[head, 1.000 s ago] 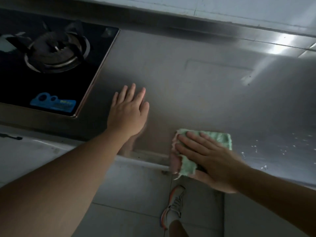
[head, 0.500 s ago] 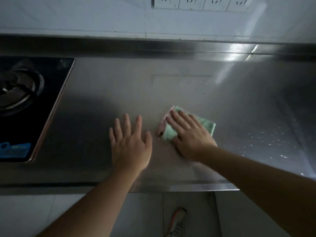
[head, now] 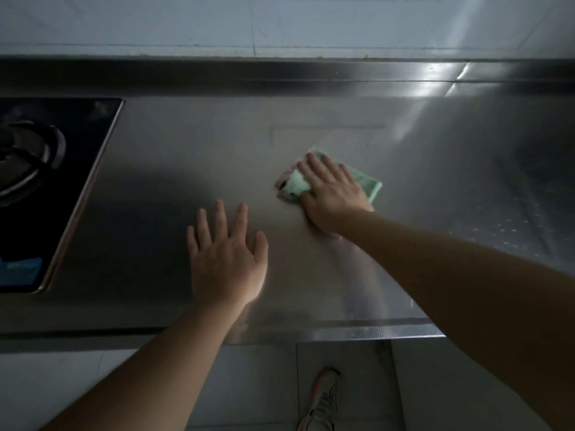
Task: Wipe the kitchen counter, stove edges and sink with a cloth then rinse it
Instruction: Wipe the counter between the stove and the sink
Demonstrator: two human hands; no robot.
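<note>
A: Entry, head view. Where does the cloth lie relative to the hands?

B: The green cloth (head: 367, 185), folded with a pinkish edge at its left, lies flat on the stainless steel tabletop (head: 193, 157), about mid-depth. The right hand (head: 333, 194) sits directly on top of it, palm down, fingers straight and pointing toward the back wall (head: 186, 23). Cloth shows past the fingertips at left and past the hand's right side.

A: Grip on it?

B: No curl visible. The fingers lie extended and press the cloth down; the thumb lies along the cloth's near left edge.

A: Left hand?

B: The left hand (head: 228, 259) is flat on the bare tabletop, fingers spread and straight, holding nothing. It sits nearer the front edge than the cloth and to its left, apart from it.

A: Surroundings?

B: Black glass gas stove (head: 77, 144) set into the tabletop at far left, with a burner (head: 25, 160) and a blue label (head: 20, 270) near its front corner; well apart from the cloth. Water droplets (head: 510, 231) speckle the tabletop at right. A shoe (head: 322, 402) shows on the tiled floor below the front edge.
</note>
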